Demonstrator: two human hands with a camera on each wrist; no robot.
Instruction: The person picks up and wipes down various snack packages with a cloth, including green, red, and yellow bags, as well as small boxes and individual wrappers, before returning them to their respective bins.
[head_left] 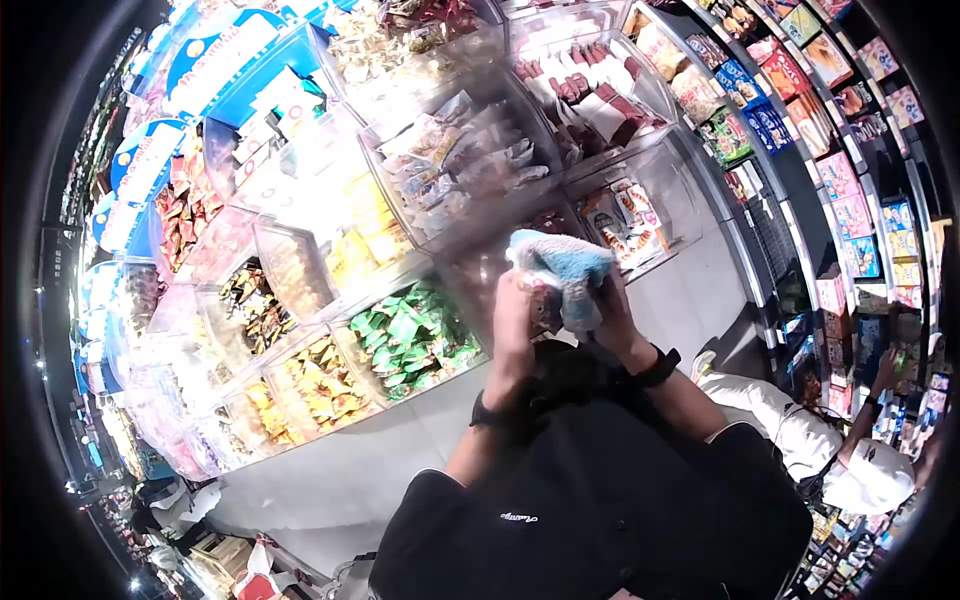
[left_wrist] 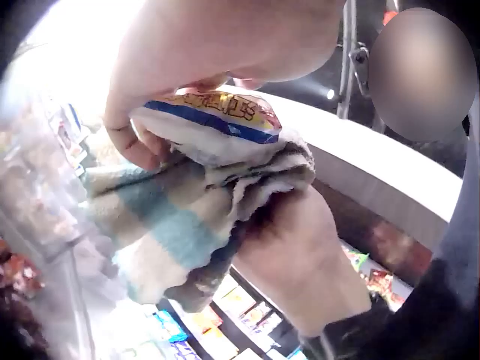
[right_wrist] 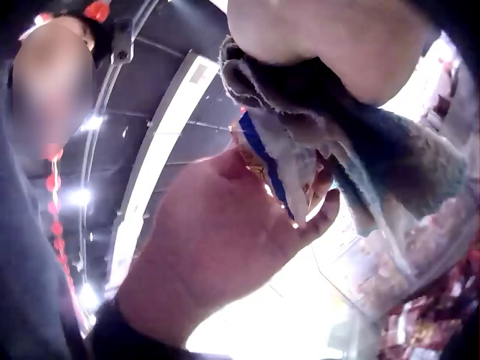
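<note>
A small snack packet (left_wrist: 225, 120), white with a blue band and a yellow printed strip, is gripped by my left hand (head_left: 515, 320), its fingers curled at the packet's edge. Against it lies a fuzzy blue, white and beige cloth (head_left: 565, 258), bunched around the packet's lower side. My right hand (head_left: 618, 318) holds the cloth, and folds hide most of its fingers in the left wrist view. Both hands are close together in front of the chest, over the front edge of the candy bins. In the right wrist view the cloth (right_wrist: 397, 165) drapes down from the right hand.
Clear-walled bins hold wrapped sweets, among them green packets (head_left: 415, 335) and yellow packets (head_left: 325, 385). A bin with orange-striped packs (head_left: 630, 220) lies just beyond the hands. Snack shelves (head_left: 800, 120) curve along the right. A person in white (head_left: 800, 430) crouches beside them.
</note>
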